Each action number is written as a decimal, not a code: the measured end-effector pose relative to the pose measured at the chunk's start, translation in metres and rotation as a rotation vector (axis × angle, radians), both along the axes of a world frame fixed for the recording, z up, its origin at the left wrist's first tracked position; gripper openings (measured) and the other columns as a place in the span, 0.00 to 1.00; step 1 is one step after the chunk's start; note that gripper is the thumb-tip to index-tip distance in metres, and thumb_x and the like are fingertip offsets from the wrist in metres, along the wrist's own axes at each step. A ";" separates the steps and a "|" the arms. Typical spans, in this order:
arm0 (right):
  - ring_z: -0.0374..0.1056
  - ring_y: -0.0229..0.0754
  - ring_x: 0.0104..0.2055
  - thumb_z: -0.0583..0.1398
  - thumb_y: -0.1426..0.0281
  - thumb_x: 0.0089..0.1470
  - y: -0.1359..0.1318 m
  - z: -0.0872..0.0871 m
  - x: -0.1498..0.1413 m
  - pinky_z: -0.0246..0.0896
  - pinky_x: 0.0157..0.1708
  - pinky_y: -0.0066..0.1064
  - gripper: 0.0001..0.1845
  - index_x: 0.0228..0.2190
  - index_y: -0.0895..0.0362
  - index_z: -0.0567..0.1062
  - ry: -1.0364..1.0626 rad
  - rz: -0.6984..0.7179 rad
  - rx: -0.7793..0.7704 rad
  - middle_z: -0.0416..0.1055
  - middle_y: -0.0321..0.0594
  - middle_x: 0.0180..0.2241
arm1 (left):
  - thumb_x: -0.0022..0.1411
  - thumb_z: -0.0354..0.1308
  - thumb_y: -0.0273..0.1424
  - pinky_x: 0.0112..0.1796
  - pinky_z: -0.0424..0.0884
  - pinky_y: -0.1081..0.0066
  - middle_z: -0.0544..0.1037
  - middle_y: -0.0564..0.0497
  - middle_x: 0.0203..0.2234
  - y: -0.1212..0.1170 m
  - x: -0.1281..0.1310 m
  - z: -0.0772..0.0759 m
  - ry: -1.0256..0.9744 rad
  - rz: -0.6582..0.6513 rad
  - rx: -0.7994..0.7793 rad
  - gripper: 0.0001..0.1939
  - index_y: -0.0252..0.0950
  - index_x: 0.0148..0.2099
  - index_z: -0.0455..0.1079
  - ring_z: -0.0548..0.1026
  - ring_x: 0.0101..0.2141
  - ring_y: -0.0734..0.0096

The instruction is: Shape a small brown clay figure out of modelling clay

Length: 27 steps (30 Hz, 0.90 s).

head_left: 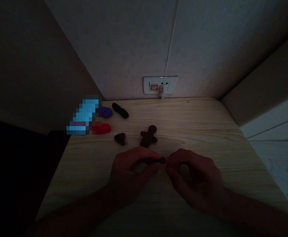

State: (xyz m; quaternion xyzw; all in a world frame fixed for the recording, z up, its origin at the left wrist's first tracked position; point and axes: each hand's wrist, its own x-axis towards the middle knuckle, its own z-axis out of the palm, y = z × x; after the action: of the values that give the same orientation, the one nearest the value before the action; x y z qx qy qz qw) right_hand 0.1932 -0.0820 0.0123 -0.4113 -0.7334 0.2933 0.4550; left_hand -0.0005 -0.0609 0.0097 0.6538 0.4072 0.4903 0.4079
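Observation:
My left hand (131, 172) pinches a small piece of dark brown modelling clay (161, 160) between thumb and fingers. My right hand (195, 177) is closed in a pinch right beside that piece's right end; what lies between its fingertips is too dark to make out. Just beyond the hands, a brown clay figure (148, 137) lies on the table, with a round head and two stubby arms. Its lower end is close to my left hand. A loose brown clay lump (120, 139) rests to the figure's left.
Farther back on the wooden table (195, 125) lie a black clay roll (120, 110), a purple lump (105, 112) and a red lump (103, 128). A bright pixelated object (84, 113) sits at the left edge. A wall socket (160, 85) holds a plug.

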 end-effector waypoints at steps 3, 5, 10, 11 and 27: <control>0.73 0.36 0.27 0.61 0.79 0.57 0.000 -0.002 0.001 0.69 0.27 0.26 0.11 0.40 0.53 0.73 0.027 0.022 -0.031 0.75 0.33 0.27 | 0.52 0.69 0.17 0.33 0.80 0.83 0.86 0.57 0.30 -0.001 0.000 0.002 -0.064 -0.008 -0.052 0.15 0.42 0.38 0.82 0.84 0.29 0.76; 0.74 0.36 0.27 0.61 0.79 0.57 0.000 -0.003 0.002 0.70 0.27 0.26 0.11 0.41 0.53 0.73 0.043 0.039 -0.037 0.76 0.33 0.28 | 0.51 0.69 0.16 0.32 0.79 0.85 0.86 0.58 0.30 -0.002 0.001 0.003 -0.105 -0.004 -0.083 0.16 0.43 0.38 0.82 0.84 0.29 0.77; 0.74 0.36 0.27 0.61 0.79 0.57 0.001 -0.002 0.001 0.70 0.27 0.26 0.12 0.41 0.53 0.73 0.062 0.056 -0.046 0.75 0.33 0.27 | 0.51 0.68 0.15 0.30 0.77 0.87 0.86 0.60 0.31 -0.001 0.002 0.004 -0.145 -0.009 -0.116 0.18 0.44 0.38 0.82 0.84 0.30 0.78; 0.74 0.36 0.27 0.61 0.79 0.57 0.002 -0.002 0.001 0.70 0.26 0.26 0.11 0.41 0.53 0.73 0.061 0.057 -0.043 0.75 0.33 0.27 | 0.52 0.68 0.15 0.30 0.77 0.87 0.86 0.60 0.31 -0.001 0.002 0.003 -0.146 -0.007 -0.125 0.17 0.44 0.38 0.82 0.84 0.30 0.78; 0.72 0.35 0.26 0.62 0.79 0.57 -0.001 -0.002 0.001 0.69 0.26 0.25 0.11 0.39 0.52 0.71 0.097 0.083 -0.083 0.75 0.32 0.28 | 0.54 0.69 0.17 0.31 0.79 0.82 0.86 0.56 0.30 -0.001 0.001 0.000 -0.074 -0.007 -0.082 0.14 0.41 0.38 0.82 0.84 0.29 0.75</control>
State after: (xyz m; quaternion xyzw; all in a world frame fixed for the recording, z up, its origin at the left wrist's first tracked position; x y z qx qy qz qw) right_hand 0.1940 -0.0834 0.0101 -0.3845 -0.7140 0.3615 0.4601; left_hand 0.0010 -0.0618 0.0095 0.6195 0.4094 0.4953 0.4509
